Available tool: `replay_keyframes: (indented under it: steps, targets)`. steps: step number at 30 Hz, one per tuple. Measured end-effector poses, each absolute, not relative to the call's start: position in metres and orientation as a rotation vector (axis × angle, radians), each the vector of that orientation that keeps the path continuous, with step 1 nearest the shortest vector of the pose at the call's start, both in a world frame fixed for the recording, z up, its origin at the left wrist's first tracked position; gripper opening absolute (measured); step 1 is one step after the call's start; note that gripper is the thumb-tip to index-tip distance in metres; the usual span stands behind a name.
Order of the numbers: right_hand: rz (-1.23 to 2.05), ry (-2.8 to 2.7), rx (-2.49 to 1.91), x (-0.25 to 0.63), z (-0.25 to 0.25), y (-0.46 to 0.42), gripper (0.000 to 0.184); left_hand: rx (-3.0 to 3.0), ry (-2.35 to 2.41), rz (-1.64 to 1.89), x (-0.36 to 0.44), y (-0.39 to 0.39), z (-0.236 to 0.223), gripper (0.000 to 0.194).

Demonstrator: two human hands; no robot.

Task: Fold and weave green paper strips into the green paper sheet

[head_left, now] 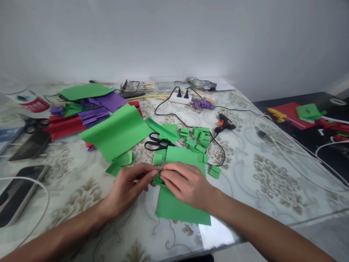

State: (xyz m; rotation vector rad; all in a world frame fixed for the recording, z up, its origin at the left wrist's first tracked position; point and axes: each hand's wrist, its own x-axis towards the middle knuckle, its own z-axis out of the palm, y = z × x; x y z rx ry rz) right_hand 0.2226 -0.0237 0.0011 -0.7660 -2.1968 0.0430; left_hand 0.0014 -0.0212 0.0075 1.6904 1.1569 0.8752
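Observation:
Both of my hands meet over the table's front middle, pinching one small piece of green paper [157,180]. My left hand [133,183] grips its left side between thumb and fingers. From the right, my right hand [188,182] closes its fingertips on the same piece, hiding part of it. Beneath my right hand lies a flat green sheet [182,207]. Just beyond are black-handled scissors [156,143], their blades partly covered by green paper. Small folded green pieces [200,138] are heaped behind the sheet, and one folded piece [215,171] lies apart at the right.
A glue gun [225,123] with its cord lies at the back right, near a white power strip [180,97]. Large green paper [117,131] and purple strips [92,116] spread at the left. A phone [20,193] with a white cable lies at the left front.

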Motion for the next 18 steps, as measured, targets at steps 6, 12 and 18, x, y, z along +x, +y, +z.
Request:
replay_keyframes:
  steps: [6, 12, 18]
  targets:
    - [0.09, -2.161, -0.755, 0.2215, 0.0026, -0.0239, 0.013, 1.936, 1.122, 0.831, -0.0039, -0.0266, 0.005, 0.022]
    - [0.069, -2.186, -0.759, 0.2225, -0.0028, -0.0247, 0.013, 1.953, 1.127, 0.787, -0.0048, -0.0263, 0.0081, 0.023]
    - [0.06, -2.23, -0.727, 0.2238, -0.0022, -0.0247, 0.013, 1.94, 1.16, 0.743, -0.0055, -0.0252, 0.006, 0.019]
